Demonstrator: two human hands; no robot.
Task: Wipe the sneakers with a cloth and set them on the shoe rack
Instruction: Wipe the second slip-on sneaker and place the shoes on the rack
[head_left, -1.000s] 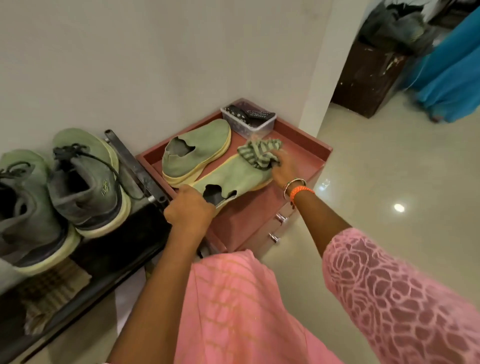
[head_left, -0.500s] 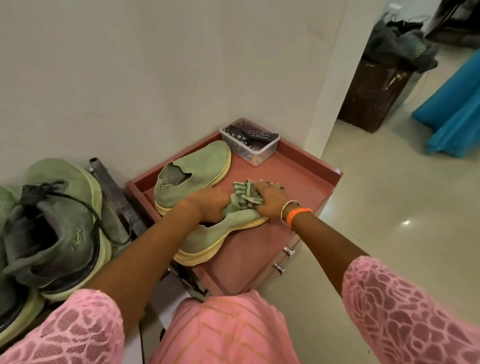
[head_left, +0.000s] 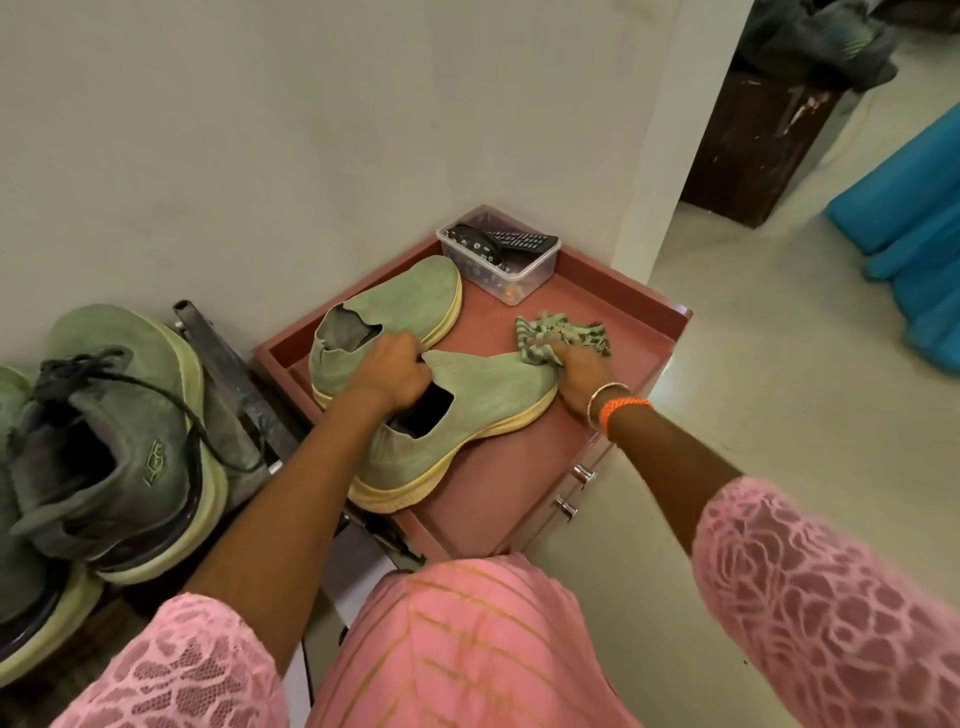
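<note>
Your left hand (head_left: 387, 371) grips the collar of the near green sneaker (head_left: 467, 415), which lies on the red cabinet top (head_left: 498, 499) by its near-left edge. Your right hand (head_left: 582, 371) clutches the striped cloth (head_left: 561, 335) against its toe. The second sneaker (head_left: 400, 312) sits behind, toward the wall.

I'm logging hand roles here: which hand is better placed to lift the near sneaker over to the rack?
Probably the left hand: it already grips the near sneaker at its collar, and the rack lies on its side. The right hand holds the cloth at the toe.
</note>
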